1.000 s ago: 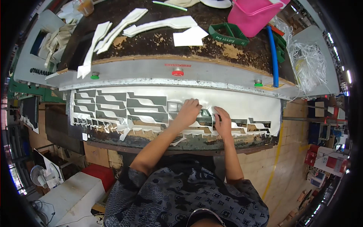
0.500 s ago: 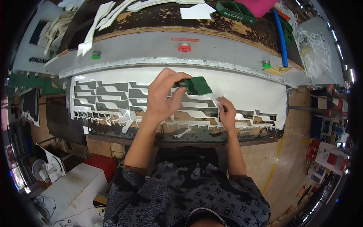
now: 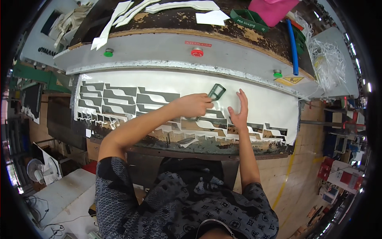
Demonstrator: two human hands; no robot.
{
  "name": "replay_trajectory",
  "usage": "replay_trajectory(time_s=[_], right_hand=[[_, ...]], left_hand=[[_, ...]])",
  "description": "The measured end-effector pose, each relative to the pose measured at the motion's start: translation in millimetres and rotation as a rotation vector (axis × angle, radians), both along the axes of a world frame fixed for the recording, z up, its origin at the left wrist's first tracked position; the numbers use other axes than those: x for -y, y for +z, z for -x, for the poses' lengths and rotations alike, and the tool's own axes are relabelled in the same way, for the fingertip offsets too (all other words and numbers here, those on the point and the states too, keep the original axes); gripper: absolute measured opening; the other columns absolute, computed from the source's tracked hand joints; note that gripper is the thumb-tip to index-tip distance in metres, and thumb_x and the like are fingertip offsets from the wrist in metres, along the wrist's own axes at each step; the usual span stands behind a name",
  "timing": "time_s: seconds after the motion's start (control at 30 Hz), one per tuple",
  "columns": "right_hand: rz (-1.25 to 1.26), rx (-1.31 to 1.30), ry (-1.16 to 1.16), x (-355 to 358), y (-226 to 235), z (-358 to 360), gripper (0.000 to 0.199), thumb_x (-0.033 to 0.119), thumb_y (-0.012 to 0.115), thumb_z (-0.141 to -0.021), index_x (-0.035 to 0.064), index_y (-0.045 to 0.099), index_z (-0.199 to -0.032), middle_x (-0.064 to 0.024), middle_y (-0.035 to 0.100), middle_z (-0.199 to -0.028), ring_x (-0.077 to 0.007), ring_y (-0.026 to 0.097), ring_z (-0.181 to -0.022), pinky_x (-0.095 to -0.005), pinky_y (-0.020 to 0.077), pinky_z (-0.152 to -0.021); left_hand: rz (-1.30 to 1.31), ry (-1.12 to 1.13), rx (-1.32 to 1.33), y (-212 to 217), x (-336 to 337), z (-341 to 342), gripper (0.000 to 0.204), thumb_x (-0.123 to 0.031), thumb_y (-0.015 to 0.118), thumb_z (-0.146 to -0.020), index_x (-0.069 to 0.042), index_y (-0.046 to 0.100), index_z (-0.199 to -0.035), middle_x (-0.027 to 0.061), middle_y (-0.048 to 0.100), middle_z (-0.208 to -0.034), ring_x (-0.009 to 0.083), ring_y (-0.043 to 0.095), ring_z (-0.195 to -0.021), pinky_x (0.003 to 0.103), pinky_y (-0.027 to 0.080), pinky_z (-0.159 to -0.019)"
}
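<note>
My left hand [image 3: 193,104] is closed on a small green frame-shaped cutting die [image 3: 217,92], held tilted just above a white sheet [image 3: 167,81]. The sheet lies on the press bed and is full of dark cut-out holes [image 3: 119,97] in rows. My right hand [image 3: 238,111] rests flat on the sheet just right of the die, fingers spread and pointing away from me, with nothing in it.
The grey press head [image 3: 159,47] with green [image 3: 108,52] and red [image 3: 197,51] buttons overhangs the sheet's far edge. On top lie white cut pieces [image 3: 175,6], a green tray [image 3: 248,20], a pink bin [image 3: 272,10] and a blue tube [image 3: 293,47]. Fan [image 3: 36,169] at lower left.
My left hand has carried the green die from high near the press head down and to the right, close over the sheet. My right hand stayed flat on the sheet.
</note>
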State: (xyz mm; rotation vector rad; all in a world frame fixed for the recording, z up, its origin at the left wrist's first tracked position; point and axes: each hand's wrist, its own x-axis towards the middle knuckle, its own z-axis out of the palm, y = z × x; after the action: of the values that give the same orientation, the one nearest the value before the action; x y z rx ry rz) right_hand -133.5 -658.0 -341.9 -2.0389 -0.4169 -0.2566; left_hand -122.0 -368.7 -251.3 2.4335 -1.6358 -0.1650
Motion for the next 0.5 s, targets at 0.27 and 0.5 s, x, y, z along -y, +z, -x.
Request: replay_trajectory(time_s=[0.27, 0.5], right_hand=[[0.147, -0.147, 0.215, -13.3, -12.7, -31.9, 0.064, 0.018, 0.087, -0.080, 0.0124, 0.064, -0.140, -0.0195, 0.044, -0.163, -0.0439, 0.041, -0.149, -0.0523, 0.0335, -0.124], [0.341, -0.189, 0.184, -8.3, -7.5, -52.8, 0.023, 0.021, 0.085, -0.086, 0.0084, 0.068, -0.096, -0.0177, 0.070, -0.138, -0.0387, 0.049, -0.148, -0.0605, 0.0221, -0.127]], left_hand=[[0.083, 0.892, -0.356, -28.4, 7.4, 56.1, 0.050, -0.041, 0.078, -0.087, 0.001, 0.068, -0.112, 0.0173, 0.068, -0.111, 0.0411, 0.070, -0.094, 0.052, 0.059, -0.080], [0.034, 0.699, -0.218, -2.7, -17.7, -9.9, 0.019, -0.011, 0.078, -0.085, -0.005, 0.074, -0.103, 0.0114, 0.069, -0.105, 0.0327, 0.065, -0.103, 0.045, 0.053, -0.091]])
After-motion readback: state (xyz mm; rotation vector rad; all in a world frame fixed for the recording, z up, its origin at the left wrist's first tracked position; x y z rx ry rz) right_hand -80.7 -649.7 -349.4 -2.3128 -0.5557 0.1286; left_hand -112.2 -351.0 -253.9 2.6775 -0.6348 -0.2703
